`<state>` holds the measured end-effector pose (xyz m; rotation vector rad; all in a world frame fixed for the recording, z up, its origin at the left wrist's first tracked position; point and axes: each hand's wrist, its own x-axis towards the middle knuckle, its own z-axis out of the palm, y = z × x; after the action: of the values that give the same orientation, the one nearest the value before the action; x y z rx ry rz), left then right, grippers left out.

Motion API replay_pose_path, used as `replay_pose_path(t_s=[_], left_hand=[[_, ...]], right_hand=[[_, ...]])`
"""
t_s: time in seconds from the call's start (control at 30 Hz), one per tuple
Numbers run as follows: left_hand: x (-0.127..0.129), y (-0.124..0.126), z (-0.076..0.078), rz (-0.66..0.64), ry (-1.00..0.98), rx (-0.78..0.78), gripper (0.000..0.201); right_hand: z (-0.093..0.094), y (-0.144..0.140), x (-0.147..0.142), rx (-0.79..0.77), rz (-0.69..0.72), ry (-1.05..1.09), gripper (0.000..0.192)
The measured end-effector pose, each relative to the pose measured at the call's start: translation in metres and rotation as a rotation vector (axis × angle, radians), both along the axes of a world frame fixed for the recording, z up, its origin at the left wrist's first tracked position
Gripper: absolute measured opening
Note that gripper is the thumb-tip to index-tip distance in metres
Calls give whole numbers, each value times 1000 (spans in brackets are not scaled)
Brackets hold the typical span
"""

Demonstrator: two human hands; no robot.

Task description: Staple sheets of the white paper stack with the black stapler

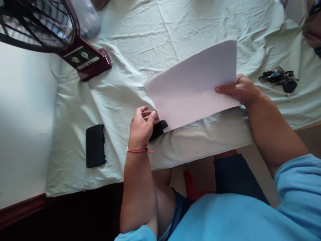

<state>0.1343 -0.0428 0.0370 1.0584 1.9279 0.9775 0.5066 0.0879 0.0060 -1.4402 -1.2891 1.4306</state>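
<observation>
My right hand (239, 89) grips a stack of white paper sheets (193, 87) by its right edge, thumb on top and fingers underneath. The stack tilts above the cloth, its upper right part bowed. At its lower left corner is a black stapler (158, 130), its front end overlapping the paper. Just left of the stapler is my left hand (143, 125), a red string bracelet at the wrist. Its fingers are loosely curled and apart, with the thumb close to the stapler and the paper's left edge. Part of the stapler is hidden by this hand.
A pale green cloth (120, 100) covers the table. A black phone (95, 146) lies at left, and a bunch of keys (279, 78) at right. A dark red electric mosquito racket (87, 60) stands at the upper left beside a translucent container (87, 20).
</observation>
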Motion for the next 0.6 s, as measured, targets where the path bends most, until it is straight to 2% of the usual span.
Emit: replay_pose_path(t_s=[0.1,0.23,0.4,0.5,0.6], left_hand=[[-1,4,9,13,-172,-7,36],[3,10,12,51,-207,-63,21],[14,13,10,13,11,-65,24],[14,13,10,-75,189,-82,24],[11,10,11,-99,240,-113,25]], right_hand=[[7,-4,-3,-11,-64,50,44],[12,-6,-4,-15,-116,77,47],[10,-6,-5,-22,-73,71,49],[9,-6,-7,-26,-39,48,46],[6,-5,-9,-29,-35,20,42]])
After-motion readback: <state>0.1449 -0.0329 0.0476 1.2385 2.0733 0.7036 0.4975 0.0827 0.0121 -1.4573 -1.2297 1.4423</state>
